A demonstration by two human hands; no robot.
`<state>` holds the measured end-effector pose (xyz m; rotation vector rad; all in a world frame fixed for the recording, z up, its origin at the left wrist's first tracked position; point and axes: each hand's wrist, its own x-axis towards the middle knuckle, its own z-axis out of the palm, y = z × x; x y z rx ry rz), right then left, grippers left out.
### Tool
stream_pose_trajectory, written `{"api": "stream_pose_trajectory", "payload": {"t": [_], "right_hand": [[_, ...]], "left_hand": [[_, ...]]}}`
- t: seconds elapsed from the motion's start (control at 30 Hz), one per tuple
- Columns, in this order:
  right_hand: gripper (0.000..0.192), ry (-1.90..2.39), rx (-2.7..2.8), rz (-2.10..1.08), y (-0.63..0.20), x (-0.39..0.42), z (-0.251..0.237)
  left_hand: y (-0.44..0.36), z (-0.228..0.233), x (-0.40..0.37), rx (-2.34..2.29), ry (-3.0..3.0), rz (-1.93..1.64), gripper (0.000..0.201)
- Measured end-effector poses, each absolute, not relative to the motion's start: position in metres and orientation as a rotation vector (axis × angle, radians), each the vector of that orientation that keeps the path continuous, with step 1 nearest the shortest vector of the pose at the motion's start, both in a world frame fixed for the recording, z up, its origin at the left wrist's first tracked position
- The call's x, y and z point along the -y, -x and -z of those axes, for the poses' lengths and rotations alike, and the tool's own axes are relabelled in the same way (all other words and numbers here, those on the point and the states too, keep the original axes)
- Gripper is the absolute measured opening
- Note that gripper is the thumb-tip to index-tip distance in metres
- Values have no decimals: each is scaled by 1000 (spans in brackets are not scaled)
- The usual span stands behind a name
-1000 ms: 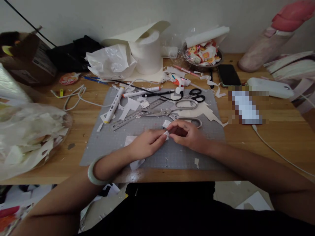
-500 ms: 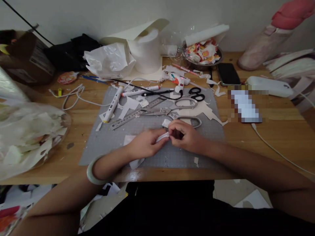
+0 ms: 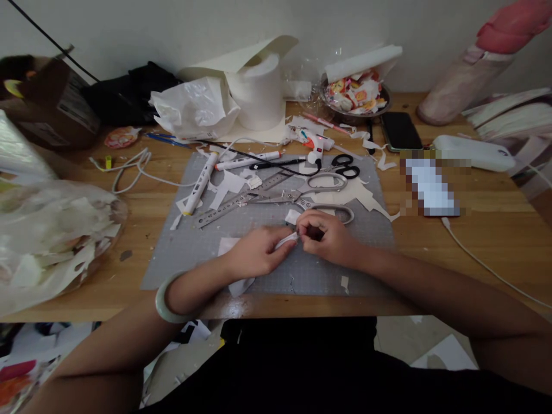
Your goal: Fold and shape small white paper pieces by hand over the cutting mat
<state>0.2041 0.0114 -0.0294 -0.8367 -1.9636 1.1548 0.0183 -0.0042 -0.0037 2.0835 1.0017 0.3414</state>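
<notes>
Over the grey cutting mat [image 3: 267,276], my left hand [image 3: 261,252] pinches a small white folded paper piece [image 3: 287,238] between thumb and forefinger. My right hand [image 3: 328,238] is closed, its fingertips pinched at the right end of that piece; its exact fold is too small to make out. Just beyond the right fingers lie large grey-handled scissors [image 3: 308,202] and a small white block [image 3: 292,217]. A steel ruler [image 3: 224,207] runs slantwise under the scissors' blades. White paper scraps [image 3: 228,184] lie around it, and another paper sheet [image 3: 228,246] is partly beneath my left hand.
White markers [image 3: 202,187], black-handled scissors [image 3: 345,165] and a glue gun [image 3: 317,148] with its cord lie behind. A clear bag of scraps [image 3: 60,247] stands left. On the right are phones [image 3: 401,131], a power bank [image 3: 474,153] and a pink bottle [image 3: 470,80].
The view has shifted slightly. Both hands stay at the white paper piece, with the right fingertips moved very slightly at its end.
</notes>
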Motion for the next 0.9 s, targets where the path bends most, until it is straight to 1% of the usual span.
{"api": "stream_pose_trajectory", "payload": {"t": [0.3, 0.4, 0.53, 0.7, 0.9], "right_hand": [[7, 897, 1822, -1171, -206, -12, 30], [7, 894, 1870, -1221, -206, -10, 31], [14, 867, 1955, -1224, -205, -9, 34], [8, 786, 2038, -1184, -205, -11, 34], [9, 795, 2001, -1185, -205, -12, 31]], "left_hand": [[-18, 4, 4, -1020, -2059, -356, 28], [-18, 4, 4, -1017, -2059, -356, 27], [-18, 4, 4, -988, -2053, -362, 26], [-18, 4, 4, -974, -2072, -362, 25], [-17, 4, 4, -982, -2095, -353, 25]]}}
